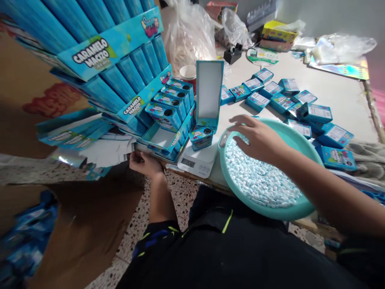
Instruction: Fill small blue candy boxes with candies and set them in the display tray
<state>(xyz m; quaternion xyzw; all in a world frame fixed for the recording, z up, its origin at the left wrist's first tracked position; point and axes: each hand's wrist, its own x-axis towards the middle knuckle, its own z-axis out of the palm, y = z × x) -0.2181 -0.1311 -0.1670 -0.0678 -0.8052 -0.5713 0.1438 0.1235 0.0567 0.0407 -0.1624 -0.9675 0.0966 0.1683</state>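
Right hand (pixel 255 136): fingers spread and bent, nothing pinched, over the left part of the green tub (pixel 267 212), above the pale-blue and white pellets (pixel 264 180). Left hand (pixel 146 164): fingers curled at the table edge near white card flaps (pixel 105 150); can't tell if they grip anything. Small blue box (pixel 201 140) sits upright on the white scale (pixel 195 166), just left of the tub. Tall open carton (pixel 208 90) stands right behind it. My take: keep the box centred on the platform, clear of that carton, and both hands off the scale so the reading stays honest; small pinches beat handfuls. Further out: filled tray (pixel 173 140) left, loose boxes (pixel 282 104) right.
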